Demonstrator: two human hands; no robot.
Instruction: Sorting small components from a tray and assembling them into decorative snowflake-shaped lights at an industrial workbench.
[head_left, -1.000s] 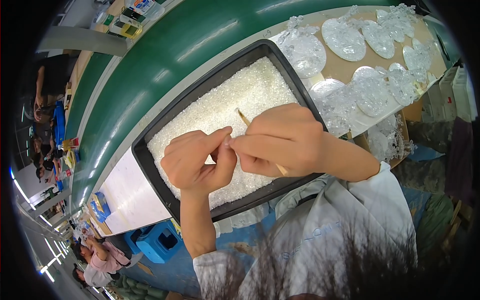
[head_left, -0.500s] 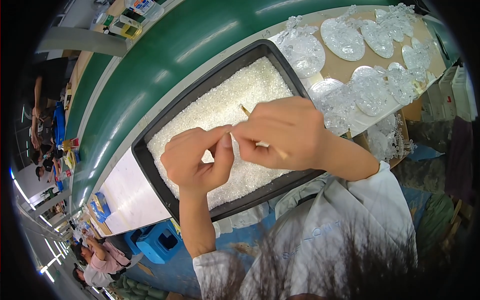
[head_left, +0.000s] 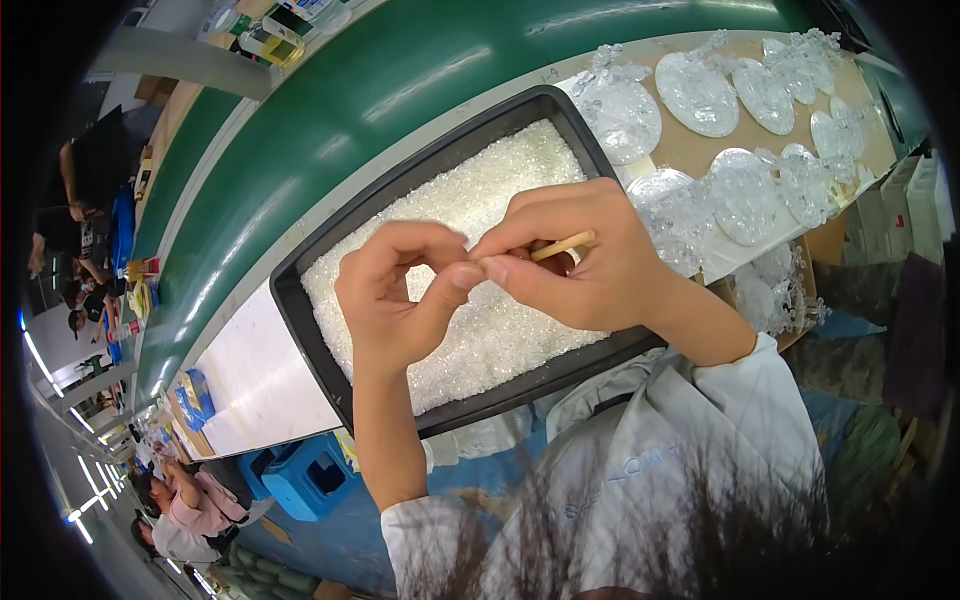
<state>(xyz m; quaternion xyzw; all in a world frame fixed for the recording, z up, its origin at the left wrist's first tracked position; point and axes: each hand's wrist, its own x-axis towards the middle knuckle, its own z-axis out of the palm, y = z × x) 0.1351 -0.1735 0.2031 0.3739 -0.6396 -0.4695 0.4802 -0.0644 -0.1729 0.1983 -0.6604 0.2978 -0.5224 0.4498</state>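
My left hand (head_left: 398, 295) and my right hand (head_left: 575, 255) meet at their fingertips above a black tray (head_left: 335, 385) of small clear, glittering beads (head_left: 450, 345). A thin pale wooden stick (head_left: 566, 246) lies within my right hand, one end poking out past the fingers. The right thumb and forefinger also press together at the tip. My left thumb and forefinger curve into a ring and close against the right fingertips. Whatever is between the fingertips is too small to make out.
Clear oval ornaments with beaded sprays (head_left: 700, 95) stand on a brown board right of the tray. A green belt surface (head_left: 330, 150) runs behind it. A blue plastic stool (head_left: 310, 478) is at lower left. Other people (head_left: 205, 500) sit along the line at far left.
The stick has turned in my right hand; its pale end now points up and right instead of down. My right fingers have rolled so the thumb shows. The view has shifted slightly.
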